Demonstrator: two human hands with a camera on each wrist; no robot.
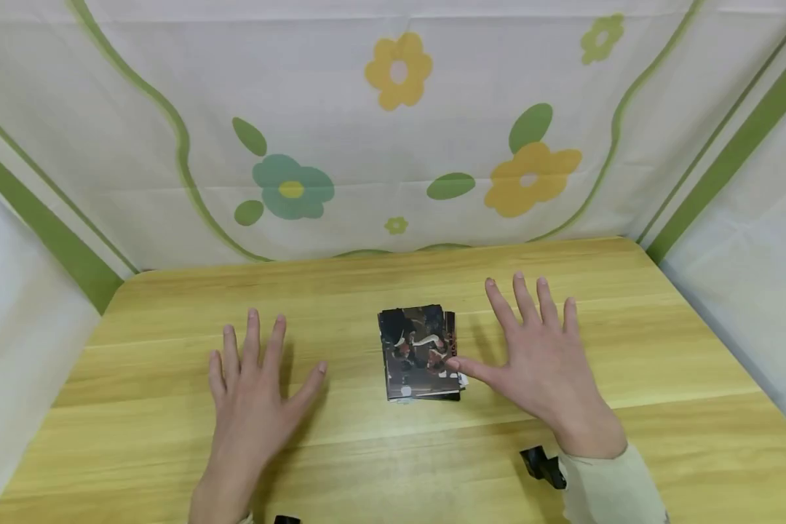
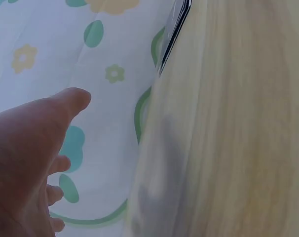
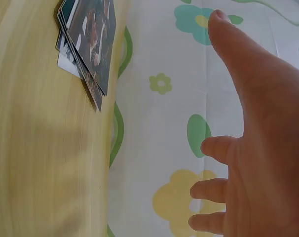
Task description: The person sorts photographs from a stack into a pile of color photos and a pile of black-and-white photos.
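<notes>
A loosely squared stack of dark picture cards (image 1: 415, 353) lies on the wooden table, several edges sticking out at its right and lower sides. To its left, my left hand (image 1: 252, 404) hovers palm down with fingers spread, holding nothing. My right hand (image 1: 546, 364) is spread the same way on the other side. Its thumb overlaps the stack's right edge in the head view, but the right wrist view shows the hand apart from the cards (image 3: 93, 42). Only a thin edge of the stack (image 2: 175, 37) appears in the left wrist view.
The pale wooden tabletop (image 1: 340, 458) ends at a white cloth wall (image 1: 340, 87) printed with flowers and leaves. More white cloth with green bands hangs at both sides. A black strap piece (image 1: 542, 467) sits by the right sleeve (image 1: 612, 487).
</notes>
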